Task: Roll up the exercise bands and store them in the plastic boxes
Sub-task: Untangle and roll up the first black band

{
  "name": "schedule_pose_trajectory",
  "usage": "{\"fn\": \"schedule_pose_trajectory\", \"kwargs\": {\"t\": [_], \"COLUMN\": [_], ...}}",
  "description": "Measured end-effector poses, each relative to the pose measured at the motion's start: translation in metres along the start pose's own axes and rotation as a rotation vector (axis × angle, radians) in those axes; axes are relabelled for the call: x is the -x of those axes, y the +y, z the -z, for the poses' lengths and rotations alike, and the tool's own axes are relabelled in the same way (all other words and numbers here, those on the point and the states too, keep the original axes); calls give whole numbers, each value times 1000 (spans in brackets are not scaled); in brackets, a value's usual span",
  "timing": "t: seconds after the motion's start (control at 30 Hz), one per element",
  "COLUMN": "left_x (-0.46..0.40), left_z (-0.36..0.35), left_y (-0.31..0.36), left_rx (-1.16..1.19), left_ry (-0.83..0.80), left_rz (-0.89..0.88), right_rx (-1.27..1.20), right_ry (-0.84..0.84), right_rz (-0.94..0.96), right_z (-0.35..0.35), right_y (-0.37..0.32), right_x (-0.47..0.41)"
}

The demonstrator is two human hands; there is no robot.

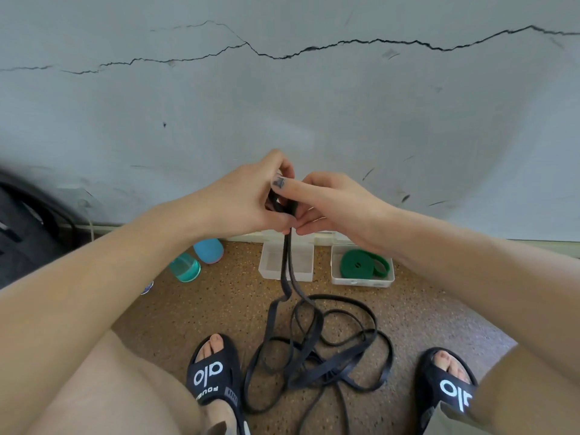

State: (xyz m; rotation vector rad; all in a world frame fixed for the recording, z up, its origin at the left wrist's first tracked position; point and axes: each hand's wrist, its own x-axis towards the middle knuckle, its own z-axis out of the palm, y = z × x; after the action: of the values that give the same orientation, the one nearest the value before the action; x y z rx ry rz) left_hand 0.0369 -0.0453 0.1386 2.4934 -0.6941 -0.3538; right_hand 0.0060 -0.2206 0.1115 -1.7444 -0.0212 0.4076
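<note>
A long black exercise band (314, 337) lies in loose tangled loops on the brown floor between my feet. Two strands of it rise to my hands. My left hand (248, 199) and my right hand (332, 205) meet in front of me and pinch a small tight coil of the black band between their fingers. An open clear plastic box (309, 271) stands by the wall behind the strands; its inside looks bare. To its right a second clear box (361, 281) holds a rolled green band (359, 263).
A teal bottle (185, 266) and a blue rounded object (208, 250) stand at the wall to the left. A dark bag (28, 227) fills the far left. My sandalled feet (216, 375) flank the black loops. A cracked grey wall rises behind.
</note>
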Motion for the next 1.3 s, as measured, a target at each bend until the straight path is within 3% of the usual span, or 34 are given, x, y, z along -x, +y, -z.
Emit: {"fn": "schedule_pose_trajectory", "kwargs": {"t": [0.2,0.37,0.5,0.87,0.97,1.3], "left_x": [0,0,-1,1,-1,-3], "left_z": [-3,0,3,3,2,0], "left_y": [3,-3,-9,-12,-13,-8], "left_rx": [-22,126,-17,-234,-161,107], "left_ry": [68,130,207,203,156,151], "left_rz": [-52,-99,-187,-214,-195,-122], "right_rx": [-66,-312,-474,-288,-296,-643], "right_ry": [22,-56,-54,3,34,31], "right_rz": [-5,11,-30,-64,-69,-119], "right_z": [1,14,21,30,30,20], "right_y": [-1,-4,-5,-3,-3,-5], "right_x": [1,2,0,-3,-4,-2]}}
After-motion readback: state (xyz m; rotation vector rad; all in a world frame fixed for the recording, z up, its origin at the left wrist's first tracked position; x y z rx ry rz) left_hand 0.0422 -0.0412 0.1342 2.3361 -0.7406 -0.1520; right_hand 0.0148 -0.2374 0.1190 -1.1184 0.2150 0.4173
